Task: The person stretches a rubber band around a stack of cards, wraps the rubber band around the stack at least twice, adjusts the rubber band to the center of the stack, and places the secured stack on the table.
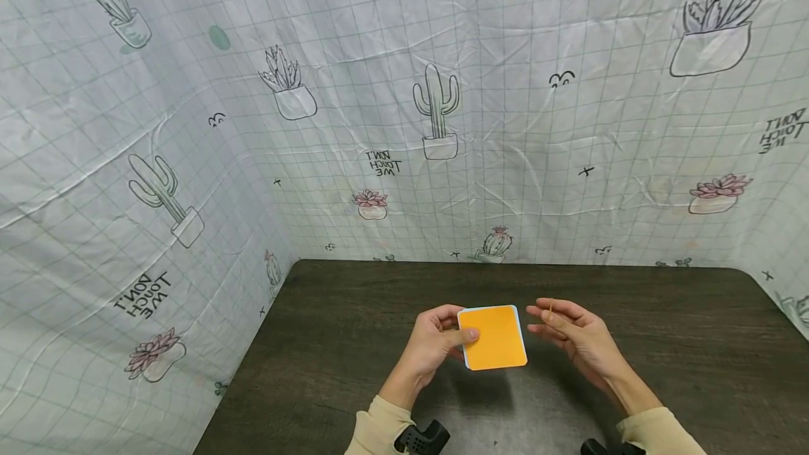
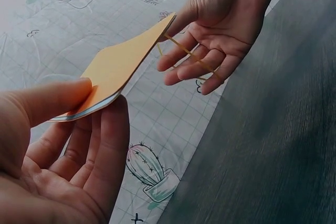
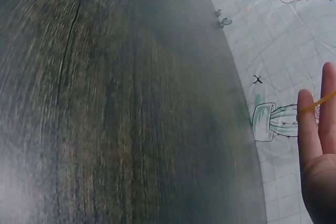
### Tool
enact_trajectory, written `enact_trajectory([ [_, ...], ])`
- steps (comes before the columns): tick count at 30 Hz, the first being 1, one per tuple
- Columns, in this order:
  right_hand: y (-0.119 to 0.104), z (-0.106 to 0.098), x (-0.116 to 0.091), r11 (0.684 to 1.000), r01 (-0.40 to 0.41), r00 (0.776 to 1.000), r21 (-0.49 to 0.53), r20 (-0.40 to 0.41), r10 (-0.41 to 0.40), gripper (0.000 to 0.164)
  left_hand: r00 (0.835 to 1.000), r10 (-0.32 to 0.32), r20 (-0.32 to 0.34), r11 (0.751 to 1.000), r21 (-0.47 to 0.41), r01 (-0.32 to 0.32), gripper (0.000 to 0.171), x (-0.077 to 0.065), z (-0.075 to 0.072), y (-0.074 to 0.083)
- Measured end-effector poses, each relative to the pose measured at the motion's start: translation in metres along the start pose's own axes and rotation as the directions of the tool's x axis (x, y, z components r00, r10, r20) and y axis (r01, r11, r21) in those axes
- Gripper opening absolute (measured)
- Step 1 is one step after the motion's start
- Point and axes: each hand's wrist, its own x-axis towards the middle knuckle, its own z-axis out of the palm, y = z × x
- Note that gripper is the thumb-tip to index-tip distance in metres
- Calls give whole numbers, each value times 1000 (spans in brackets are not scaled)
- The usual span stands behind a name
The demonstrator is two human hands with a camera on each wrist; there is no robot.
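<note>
My left hand (image 1: 428,344) pinches a thin stack of square, round-cornered cards (image 1: 496,339), thumb on the orange top face and fingers beneath. White and light blue edges show under the orange in the left wrist view. Just to the right, apart from the cards in the head view, is my right hand (image 1: 584,343). A thin yellow rubber band (image 2: 194,57) loops round its spread fingers and stretches between them. In the right wrist view only some straight fingers (image 3: 310,135) show, with the band across them; the cards are out of that view.
Both hands are above a dark wood-grain table (image 1: 341,314). A white grid cloth printed with cacti (image 1: 531,125) hangs behind it and along the sides. Dark wrist devices sit at the cream sleeves (image 1: 379,427).
</note>
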Motion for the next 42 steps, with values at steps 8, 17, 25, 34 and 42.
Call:
enact_trajectory([
  [8, -4, 6, -1, 992, -64, 997, -111, -49, 59, 26, 1000, -1, -16, 1000, 9, 1, 26, 0, -2, 0],
  [17, -17, 8, 0, 945, -162, 987, -285, -28, 161, 27, 998, 2, -63, 999, 36, 0, 23, 3, -3, -2],
  [25, -24, 5, 2, 914, -196, 977, -355, 10, 213, 35, 996, 5, -85, 999, 46, -1, 23, 3, -4, -2],
  [34, -37, 9, 5, 909, -178, 975, -376, 58, 215, 45, 994, -8, -107, 997, 71, 16, 22, 7, -1, -4],
  [42, -55, 19, 10, 899, -146, 968, -413, 130, 217, 51, 994, -26, -111, 993, 112, 39, 21, 13, 3, -6],
])
